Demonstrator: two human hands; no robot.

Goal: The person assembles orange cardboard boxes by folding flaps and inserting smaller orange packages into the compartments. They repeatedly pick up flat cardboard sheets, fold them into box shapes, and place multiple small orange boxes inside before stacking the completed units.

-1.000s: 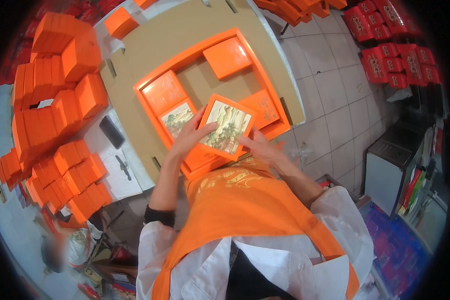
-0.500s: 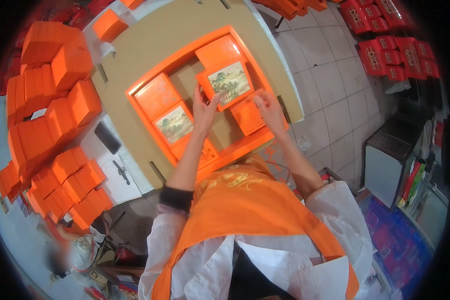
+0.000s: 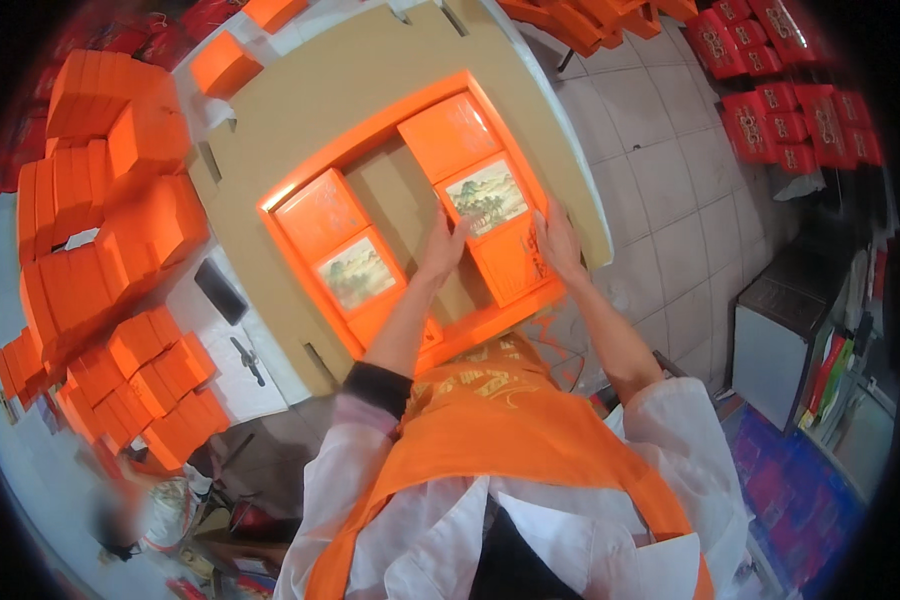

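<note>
1. Scenic-top box (image 3: 486,194) in orange tray (image 3: 500,320), 3 o'clock side; sits approx 1 o'clock of L hand (image 3: 444,245), 10 o'clock of R hand (image 3: 558,242).
2. L hand part-open, fingers at box edge; R hand half-curled at tray's 3 o'clock wall, can't tell if gripping.
3. Tray on brown cardboard (image 3: 320,90); tiled flr (image 3: 655,185) at 3 o'clock, stacked orange boxes (image 3: 80,290) at 9.
4. Ct in tray: 2 scenic-top, 4 orange-top boxes (image 3: 450,137).
</note>
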